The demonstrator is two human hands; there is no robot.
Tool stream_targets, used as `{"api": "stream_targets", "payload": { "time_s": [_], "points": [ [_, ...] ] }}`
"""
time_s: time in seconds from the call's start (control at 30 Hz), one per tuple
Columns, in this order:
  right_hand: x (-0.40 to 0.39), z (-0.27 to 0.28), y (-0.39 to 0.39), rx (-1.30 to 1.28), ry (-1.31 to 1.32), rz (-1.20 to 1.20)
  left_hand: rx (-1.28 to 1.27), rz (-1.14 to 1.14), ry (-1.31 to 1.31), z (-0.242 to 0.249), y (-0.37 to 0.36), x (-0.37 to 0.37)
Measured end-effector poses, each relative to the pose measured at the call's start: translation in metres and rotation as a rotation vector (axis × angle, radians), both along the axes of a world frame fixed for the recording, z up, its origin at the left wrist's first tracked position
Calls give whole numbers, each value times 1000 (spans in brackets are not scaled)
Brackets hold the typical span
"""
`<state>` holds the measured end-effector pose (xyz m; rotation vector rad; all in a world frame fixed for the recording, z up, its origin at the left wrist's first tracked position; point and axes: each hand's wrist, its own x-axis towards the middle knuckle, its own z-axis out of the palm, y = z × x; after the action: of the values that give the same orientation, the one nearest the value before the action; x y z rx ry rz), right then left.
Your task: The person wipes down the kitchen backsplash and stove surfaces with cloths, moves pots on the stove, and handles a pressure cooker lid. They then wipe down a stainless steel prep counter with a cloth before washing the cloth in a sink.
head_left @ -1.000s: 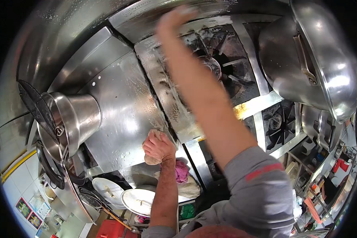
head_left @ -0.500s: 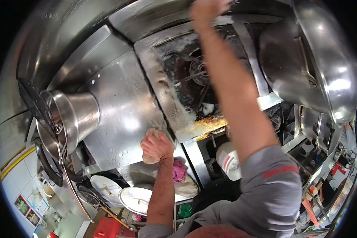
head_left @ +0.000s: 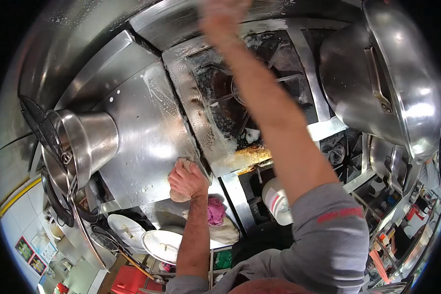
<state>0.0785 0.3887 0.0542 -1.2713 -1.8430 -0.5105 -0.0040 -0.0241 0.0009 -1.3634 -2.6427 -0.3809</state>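
My left hand [head_left: 188,182] is closed over a beige, folded cloth or sponge [head_left: 178,197], pressed near the front edge of the steel worktop [head_left: 137,132]. My right hand [head_left: 225,11] is stretched far across the gas stove [head_left: 252,137], at the steel back panel [head_left: 166,22]. Motion smears its fingers, and whatever it may hold cannot be made out. Whitish suds streak the worktop's right side and the stove frame. A pink cloth [head_left: 216,211] lies just below and to the right of my left hand.
A steel pot [head_left: 95,142] with a strainer and ladles stands at left. On the right, a large steel pan [head_left: 353,78] leans over the stove's side. White round lids [head_left: 164,245] lie below the worktop. A white bucket [head_left: 277,198] hangs or stands by the stove front.
My right hand has swept left along the back panel, and fresh suds show on the worktop's back right. My left hand stays on the beige cloth, nearly still.
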Motion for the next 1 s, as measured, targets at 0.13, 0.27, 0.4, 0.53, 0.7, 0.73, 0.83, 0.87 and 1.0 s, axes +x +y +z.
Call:
{"api": "stream_targets", "payload": {
  "time_s": [0.13, 0.27, 0.4, 0.53, 0.7, 0.73, 0.83, 0.87, 1.0],
  "points": [
    [145, 1, 58, 114, 148, -131, -35, 16, -11, 0, 1, 1],
    [51, 1, 61, 132, 1531, 213, -24, -3, 8, 1, 2, 0],
    [-94, 9, -8, -80, 1016, -146, -29, -14, 18, 0, 0, 0],
    [-15, -14, 31, -67, 1199, -72, -30, -11, -11, 2, 1, 0],
    [93, -10, 58, -351, 1923, 323, -27, -38, -1, 3, 1, -2],
    [53, -21, 58, -263, 1865, 170, -29, -24, -2, 0, 1, -2],
    [-80, -31, 27, -317, 1746, -397, -37, -10, 3, 1, 2, -1],
    [-112, -29, 15, -423, 1768, -552, -43, -1, 3, 2, 2, 0],
    [-138, 42, -16, -819, 2708, -8, -26, -7, 32, -5, -1, -2]
  ]
}}
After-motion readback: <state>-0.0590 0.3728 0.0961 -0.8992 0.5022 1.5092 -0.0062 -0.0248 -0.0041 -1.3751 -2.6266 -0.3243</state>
